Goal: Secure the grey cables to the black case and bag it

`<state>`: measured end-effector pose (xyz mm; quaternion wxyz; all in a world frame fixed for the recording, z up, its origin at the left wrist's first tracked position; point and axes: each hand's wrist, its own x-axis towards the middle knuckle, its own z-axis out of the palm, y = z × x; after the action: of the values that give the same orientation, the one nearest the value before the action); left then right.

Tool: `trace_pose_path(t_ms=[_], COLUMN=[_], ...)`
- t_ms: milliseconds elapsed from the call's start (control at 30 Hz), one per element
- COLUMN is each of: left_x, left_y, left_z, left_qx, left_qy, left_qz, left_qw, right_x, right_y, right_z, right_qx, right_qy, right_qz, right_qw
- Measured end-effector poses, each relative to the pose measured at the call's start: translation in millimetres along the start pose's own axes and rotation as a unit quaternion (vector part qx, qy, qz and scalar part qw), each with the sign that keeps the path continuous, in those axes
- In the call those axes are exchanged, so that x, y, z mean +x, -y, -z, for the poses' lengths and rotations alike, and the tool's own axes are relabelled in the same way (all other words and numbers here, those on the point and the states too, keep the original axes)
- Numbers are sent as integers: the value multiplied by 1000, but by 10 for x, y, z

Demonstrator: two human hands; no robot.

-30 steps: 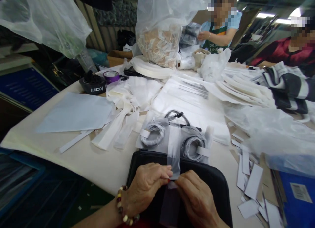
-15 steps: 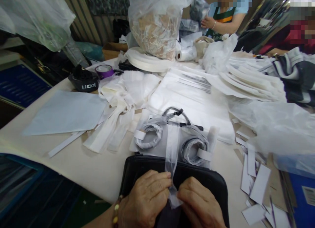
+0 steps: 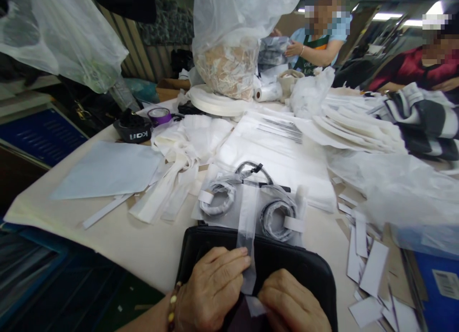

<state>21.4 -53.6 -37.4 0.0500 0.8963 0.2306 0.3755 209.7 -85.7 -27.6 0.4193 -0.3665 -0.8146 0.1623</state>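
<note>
“Straightened since half a second ago: the clear strip point(image 3: 247, 231), with a pale piece point(image 3: 254, 305) seen beside the fingertips of the right hand point(image 3: 294, 298).”

“And the fingers?”

“On the left hand point(image 3: 217, 286), laid close together against the strip; on the right, curled narrow. Whether the piece is pinched cannot be told.”

“The black case point(image 3: 304, 270)?”

“Placed beneath the fingers, with wrapped coils point(image 3: 265, 218) beyond them.”

“Which step?”

“Apparently the strip is being fastened down; its end would need to be pressed flat.”
</note>
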Motion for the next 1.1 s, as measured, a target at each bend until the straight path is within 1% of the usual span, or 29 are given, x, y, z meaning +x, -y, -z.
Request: trace_pose_path(t_ms=[100, 300, 467, 667, 867, 967, 1100], left_x=[26, 53, 20, 19, 3, -30, -121], left_y=[4, 28, 38, 5, -62, -122, -212], left_z=[9, -53, -122, -110, -59, -38, -20], left_qx=[-9, -19, 0, 45, 76, 110, 147], left_qy=[-9, 8, 16, 63, 100, 120, 163], left_qz=[-8, -53, -56, -46, -33, -27, -13], left_qw=[1000, 998, 998, 996, 992, 986, 976], right_x=[-22, -48, -53, -78, -96, -109, -93], right_y=[-35, -52, -60, -51, -7, 4, -1], right_z=[0, -3, -10, 6, 28, 24, 21], right_qx=[14, 30, 33, 45, 49, 45, 42], right_qy=[16, 13, 13, 32, 29, 31, 32], right_qz=[-18, -20, -30, -29, -8, -18, -22], right_qw=[1000, 999, 999, 998, 998, 998, 998])
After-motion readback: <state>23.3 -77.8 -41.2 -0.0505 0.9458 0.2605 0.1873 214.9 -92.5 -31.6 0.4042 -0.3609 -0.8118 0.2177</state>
